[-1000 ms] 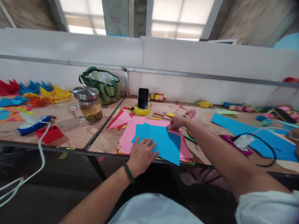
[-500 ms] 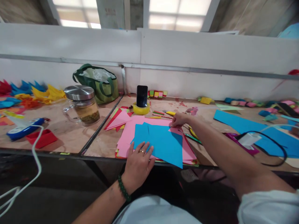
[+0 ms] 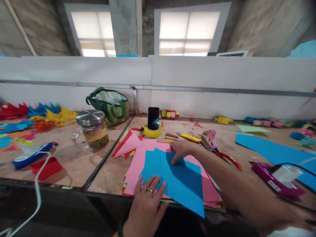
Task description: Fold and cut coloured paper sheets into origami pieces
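Several blue paper sheets [image 3: 184, 179] lie overlapping at an angle on a stack of pink paper [image 3: 134, 169], one corner jutting past the table's front edge. My left hand [image 3: 149, 199] rests on the lower left part of the blue paper, fingers stretched out, a ring on one finger. Over the upper part of the blue paper is my right hand [image 3: 181, 151], its thumb pointing down at the sheet and apart from the bent fingers. Just beyond it lie a yellow-handled cutter [image 3: 190, 137] and red-handled scissors [image 3: 229, 160].
A phone [image 3: 153, 118] stands in a yellow tape roll [image 3: 153, 132] at the back. Leftward are a lidded glass mug [image 3: 95, 133], a green bag [image 3: 116, 112] and a blue power strip [image 3: 32, 156]. A magenta power strip [image 3: 274, 181] and long blue paper [image 3: 269, 146] lie on the right.
My right hand has moved left from the blue paper's upper right corner onto its upper middle, and its fingers have parted. My left hand stays on the paper. The view has tilted up.
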A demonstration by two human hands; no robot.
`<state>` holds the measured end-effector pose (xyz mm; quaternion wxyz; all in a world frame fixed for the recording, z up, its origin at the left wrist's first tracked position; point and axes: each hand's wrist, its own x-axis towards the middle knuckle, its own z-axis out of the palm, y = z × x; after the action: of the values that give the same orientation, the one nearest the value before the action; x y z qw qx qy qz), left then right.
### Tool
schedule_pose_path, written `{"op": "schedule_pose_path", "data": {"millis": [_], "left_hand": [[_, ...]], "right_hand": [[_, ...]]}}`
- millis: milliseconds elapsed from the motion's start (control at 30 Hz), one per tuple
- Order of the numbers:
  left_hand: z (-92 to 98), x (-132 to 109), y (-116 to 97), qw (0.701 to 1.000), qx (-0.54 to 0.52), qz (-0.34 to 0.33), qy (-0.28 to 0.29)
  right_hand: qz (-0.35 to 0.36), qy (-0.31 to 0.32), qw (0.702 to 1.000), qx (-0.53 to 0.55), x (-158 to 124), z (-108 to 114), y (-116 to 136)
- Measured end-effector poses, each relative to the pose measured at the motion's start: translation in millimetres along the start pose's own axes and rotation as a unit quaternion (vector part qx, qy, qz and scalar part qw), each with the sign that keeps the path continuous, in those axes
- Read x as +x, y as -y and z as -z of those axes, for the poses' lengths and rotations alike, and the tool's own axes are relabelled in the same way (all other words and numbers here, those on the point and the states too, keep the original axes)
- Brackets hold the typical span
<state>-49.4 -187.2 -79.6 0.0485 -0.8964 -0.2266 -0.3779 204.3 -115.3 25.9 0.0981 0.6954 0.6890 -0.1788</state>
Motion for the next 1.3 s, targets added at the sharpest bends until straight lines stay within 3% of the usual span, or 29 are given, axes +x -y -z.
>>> {"op": "schedule_pose_path", "data": {"millis": [200, 400, 567, 767, 933, 1067, 1200, 1300], "left_hand": [[8.4, 3.8, 9.0, 0.999, -0.01, -0.004, 0.041], [15.8, 24.9, 41.1, 0.981, 0.014, 0.165, 0.097], [21.7, 43.6, 49.9, 0.96, -0.004, 0.195, 0.2], [26.2, 52.0, 46.2, 0.94, -0.066, 0.23, 0.241], [22.1, 52.7, 49.4, 0.949, -0.069, 0.251, 0.177], [22.9, 59.6, 55.4, 0.962, -0.077, 0.245, 0.098], [33.1, 74.9, 58.3, 0.972, -0.163, 0.168, -0.028], [49.6, 87.6, 56.4, 0.981, -0.145, 0.047, -0.12]], "right_hand": [[0.015, 0.006, 0.999, 0.044, -1.4, -5.9, -25.9], [0.002, -0.025, 0.997, 0.073, -9.0, -13.3, -33.2], [-0.01, -0.033, 0.995, 0.093, -17.0, -19.0, -32.1], [-0.035, -0.07, 0.991, 0.11, -27.7, -21.6, -25.4], [-0.012, -0.084, 0.987, 0.133, -30.3, -25.6, -27.4], [0.026, -0.183, 0.97, 0.155, -32.7, -30.7, -24.7], [0.112, -0.317, 0.925, 0.176, -42.3, -24.5, -11.6], [0.154, -0.405, 0.882, 0.185, -56.8, -14.0, -5.0]]}}
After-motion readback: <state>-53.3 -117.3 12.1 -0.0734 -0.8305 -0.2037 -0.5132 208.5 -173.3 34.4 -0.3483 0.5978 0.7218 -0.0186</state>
